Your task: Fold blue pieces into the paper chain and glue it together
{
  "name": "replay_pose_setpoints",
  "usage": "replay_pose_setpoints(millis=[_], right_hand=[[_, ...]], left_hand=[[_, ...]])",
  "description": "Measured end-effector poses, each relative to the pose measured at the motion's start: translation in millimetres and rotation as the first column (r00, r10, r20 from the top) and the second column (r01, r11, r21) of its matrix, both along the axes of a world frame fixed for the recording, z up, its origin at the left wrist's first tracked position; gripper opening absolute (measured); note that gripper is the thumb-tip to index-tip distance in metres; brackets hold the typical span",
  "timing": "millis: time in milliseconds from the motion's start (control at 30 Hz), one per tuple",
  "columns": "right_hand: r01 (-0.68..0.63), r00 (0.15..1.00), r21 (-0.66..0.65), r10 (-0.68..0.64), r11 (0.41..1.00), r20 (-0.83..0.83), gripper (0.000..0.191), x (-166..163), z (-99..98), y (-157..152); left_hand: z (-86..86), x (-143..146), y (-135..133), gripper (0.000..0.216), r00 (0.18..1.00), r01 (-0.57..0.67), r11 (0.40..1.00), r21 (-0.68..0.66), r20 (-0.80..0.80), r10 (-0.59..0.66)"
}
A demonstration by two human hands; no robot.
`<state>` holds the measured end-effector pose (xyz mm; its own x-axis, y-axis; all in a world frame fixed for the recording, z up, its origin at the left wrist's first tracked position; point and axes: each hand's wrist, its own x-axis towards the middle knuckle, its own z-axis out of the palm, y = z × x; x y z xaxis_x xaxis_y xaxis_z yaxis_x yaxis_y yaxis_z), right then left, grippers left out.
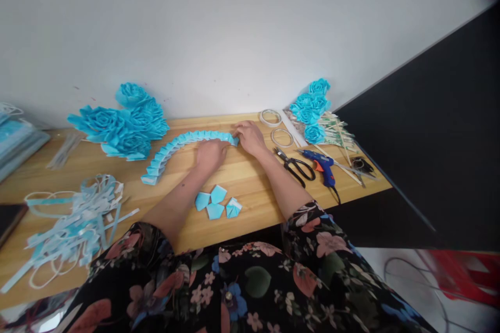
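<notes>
A curved row of folded blue paper pieces [166, 152] lies in an arc on the wooden table. My left hand [211, 155] is closed on the row near its right end, with the fingertips partly hidden. At the very end, my right hand [250, 138] pinches the last folded piece from the other side. Closer to my body lie several loose pentagon-shaped blue folded papers [214, 211], one showing white edges.
Blue paper roses [135, 119] stand at the back left, above tangled paper strips [84, 223]. To the right are tape rolls [282, 138], black-handled scissors [299, 167], a blue glue gun [323, 165], more blue roses [314, 133] and thin sticks [341, 132].
</notes>
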<state>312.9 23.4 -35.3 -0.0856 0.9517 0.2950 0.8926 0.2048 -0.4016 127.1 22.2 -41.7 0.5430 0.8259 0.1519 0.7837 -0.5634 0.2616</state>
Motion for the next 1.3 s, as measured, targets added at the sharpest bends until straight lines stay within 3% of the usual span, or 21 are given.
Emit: replay_pose_setpoints(millis=[433, 633, 933, 1300], right_hand=[[-0.061, 0.996, -0.010, 0.060, 0.998, -0.059, 0.039, 0, -8.0, 4], [-0.019, 0.992, 0.086, 0.030, 0.996, -0.122, 0.045, 9, -7.5, 4], [-0.105, 0.988, 0.072, 0.112, 0.992, -0.104, 0.045, 7, -7.5, 3], [-0.024, 0.989, 0.044, 0.031, 0.999, -0.145, 0.044, 8, -12.8, 5]], left_hand=[[1.3, 0, -1, 0.045, 1.000, 0.003, 1.000, 0.002, -0.003, -0.003], [2.3, 0, -1, 0.045, 1.000, -0.007, 1.000, -0.013, -0.006, 0.007], [-2.1, -1, 0, 0.044, 1.000, 0.001, 1.000, 0.000, 0.003, -0.001], [0.5, 0, 0, 0.044, 1.000, 0.001, 1.000, -0.009, 0.006, -0.001]])
